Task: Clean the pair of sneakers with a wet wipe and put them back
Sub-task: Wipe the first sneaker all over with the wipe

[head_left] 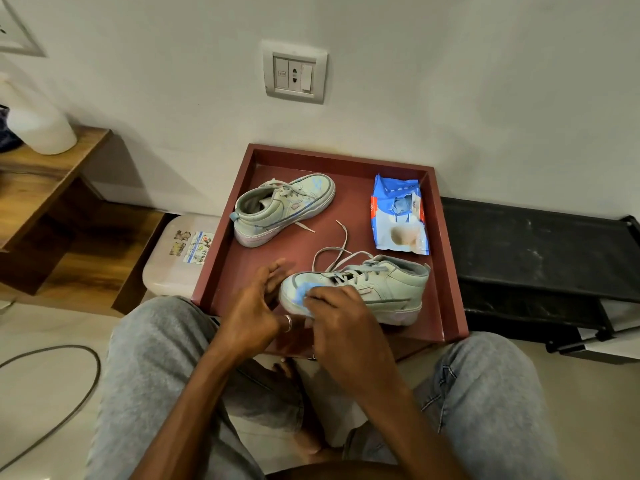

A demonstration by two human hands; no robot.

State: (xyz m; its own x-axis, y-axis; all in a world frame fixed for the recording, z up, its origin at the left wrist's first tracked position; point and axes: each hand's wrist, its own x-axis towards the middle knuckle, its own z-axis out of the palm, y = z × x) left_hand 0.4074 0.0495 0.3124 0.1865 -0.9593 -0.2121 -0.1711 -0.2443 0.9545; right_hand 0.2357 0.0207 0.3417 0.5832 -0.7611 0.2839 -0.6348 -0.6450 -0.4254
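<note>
Right hand [341, 327] pinches a mostly hidden wipe [308, 301] on the near sneaker [388, 285] — left hand [256, 306] beside it, fingers loosely spread; red tray [349, 202], white wall [450, 81].

Soft, even indoor light surrounds me, with faint shadows. My wide view bows the edges; my left hand [254, 306] looks slightly blurred.
</note>
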